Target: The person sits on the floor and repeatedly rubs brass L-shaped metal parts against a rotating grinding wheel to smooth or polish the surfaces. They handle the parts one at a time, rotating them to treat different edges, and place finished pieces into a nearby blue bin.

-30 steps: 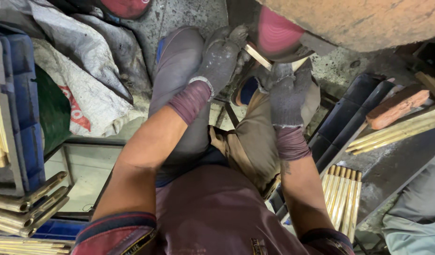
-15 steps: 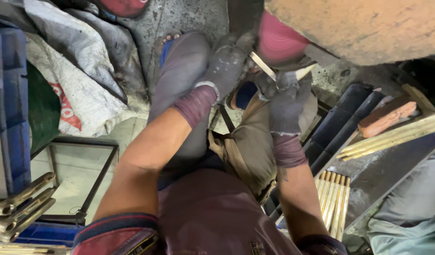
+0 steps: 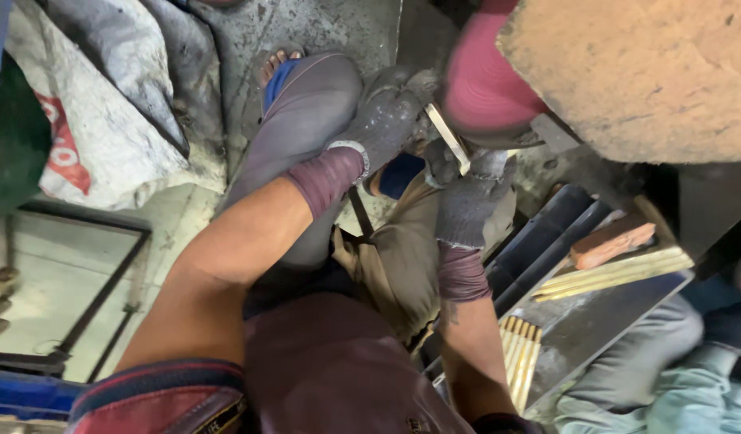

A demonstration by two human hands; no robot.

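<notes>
Both my hands wear dirty grey knit gloves with maroon cuffs. My left hand [image 3: 390,112] and my right hand [image 3: 467,189] together grip a thin brass-coloured metal strip [image 3: 448,138], held up against a pinkish-red wheel [image 3: 487,84] at the top centre. The strip's far end is hidden behind the gloves. My knees, in grey trousers, sit under my arms, and a bare foot in a blue sandal [image 3: 278,68] shows beyond them.
A big tan block [image 3: 636,72] fills the top right. Brass strips [image 3: 612,273] and a brick [image 3: 612,241] lie on a dark tray at right; more strips [image 3: 521,350] lie below. A white sack [image 3: 89,137] lies at left. Another person's leg [image 3: 652,378] is at lower right.
The view has shifted left and down a little. Both hands keep hold of the strip at the wheel; the right hand has slid slightly lower along it.
</notes>
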